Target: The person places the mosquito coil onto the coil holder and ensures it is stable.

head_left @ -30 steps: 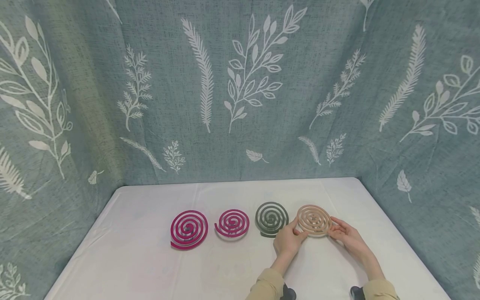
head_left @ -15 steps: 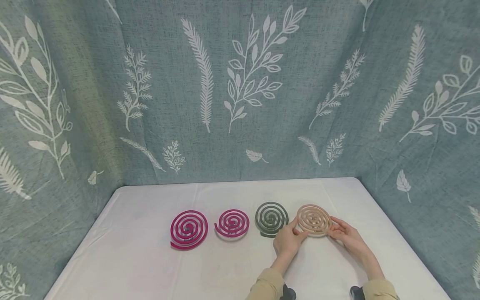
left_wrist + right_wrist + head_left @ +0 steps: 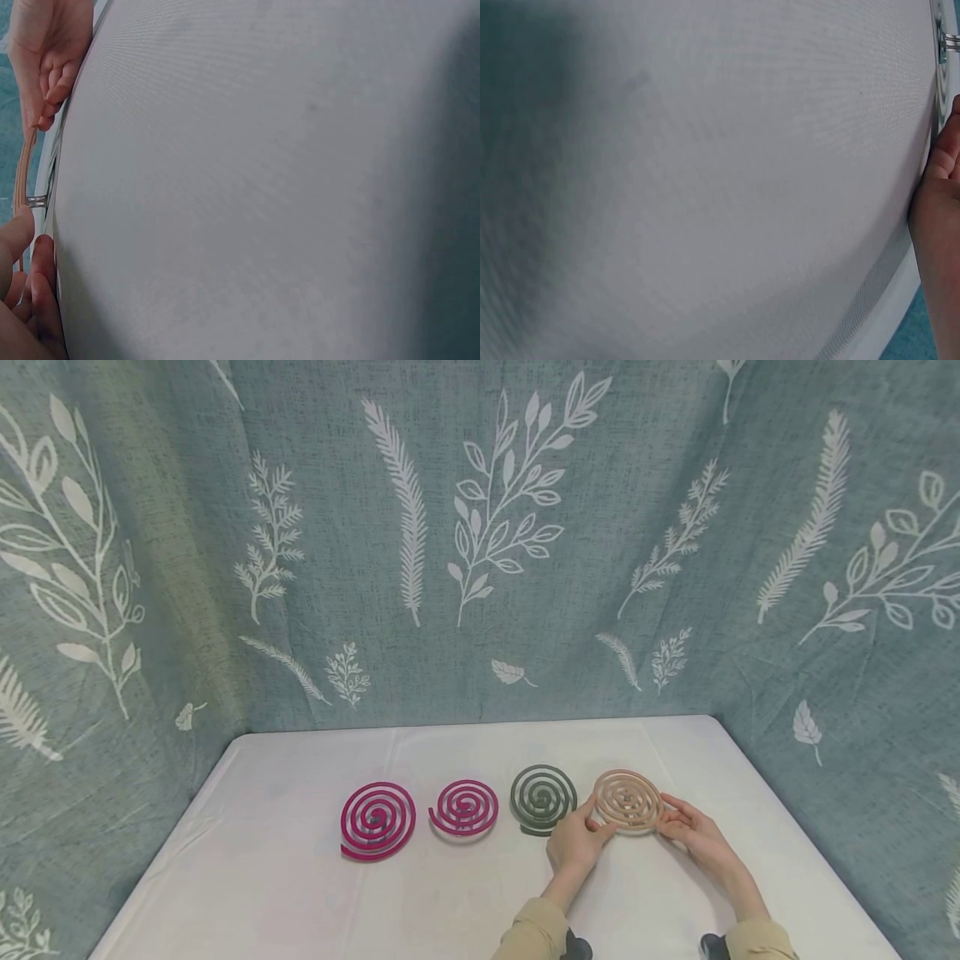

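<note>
A tan mosquito coil (image 3: 627, 797) is held level at the right end of a row, its rim between both hands. My left hand (image 3: 576, 839) pinches its near left edge with the thumb on top. At its right edge, my right hand (image 3: 697, 837) grips the rim between thumb and fingers. In the left wrist view, the coil is seen edge-on, raised over the table, with a small metal stand (image 3: 36, 202) beneath it. A dark green coil (image 3: 542, 798) lies just left, its lower right edge close to my left hand.
Two magenta coils, one at the far left (image 3: 377, 817) and one nearer the middle (image 3: 465, 804), continue the row on the white table (image 3: 300, 893). A blue-green leaf-patterned curtain (image 3: 450, 568) surrounds the table's back and sides.
</note>
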The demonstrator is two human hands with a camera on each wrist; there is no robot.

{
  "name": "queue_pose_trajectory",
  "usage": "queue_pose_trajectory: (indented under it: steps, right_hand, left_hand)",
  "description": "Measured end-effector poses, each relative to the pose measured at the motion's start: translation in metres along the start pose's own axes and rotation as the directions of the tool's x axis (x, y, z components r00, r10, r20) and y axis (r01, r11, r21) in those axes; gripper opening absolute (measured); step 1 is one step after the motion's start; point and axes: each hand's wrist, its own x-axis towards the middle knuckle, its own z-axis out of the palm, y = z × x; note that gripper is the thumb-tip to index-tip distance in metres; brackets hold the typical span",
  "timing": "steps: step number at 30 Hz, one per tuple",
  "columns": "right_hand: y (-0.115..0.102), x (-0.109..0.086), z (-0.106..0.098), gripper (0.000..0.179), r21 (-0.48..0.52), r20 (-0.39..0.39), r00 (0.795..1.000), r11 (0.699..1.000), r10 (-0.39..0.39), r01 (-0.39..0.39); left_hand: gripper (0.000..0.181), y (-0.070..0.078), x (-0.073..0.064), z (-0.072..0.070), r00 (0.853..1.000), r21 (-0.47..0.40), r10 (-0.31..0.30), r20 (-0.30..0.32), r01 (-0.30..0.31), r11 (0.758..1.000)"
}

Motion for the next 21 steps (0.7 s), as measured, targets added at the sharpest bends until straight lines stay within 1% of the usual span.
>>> queue_pose_trajectory:
  steps: [6,12,13,21]
  right_hand:
    - [0.0004,0.0013,0.0002,0.068,0.002,-0.009,1.0,1.0,0.013,-0.013]
    - [0.0005,0.0013,0.0004,0.067,0.005,-0.02,1.0,1.0,0.019,-0.019]
    - [0.0006,0.0013,0.0004,0.067,-0.001,-0.015,1.0,1.0,0.014,-0.014]
    - [0.0018,0.002,0.0,0.068,-0.018,-0.017,1.0,1.0,0.024,-0.025]
  left_hand:
    - [0.054,0.0003,0.0,-0.0009,1.0,0.001,0.012,-0.002,-0.012,1.0]
    - [0.055,0.0002,-0.0003,-0.0012,1.0,0.004,0.01,0.001,-0.01,1.0]
    - [0.055,0.0002,-0.0003,-0.0011,1.0,-0.001,0.002,0.006,-0.002,1.0]
    - [0.055,0.0002,-0.0007,-0.0013,1.0,0.005,0.0,0.006,0.0,1.0]
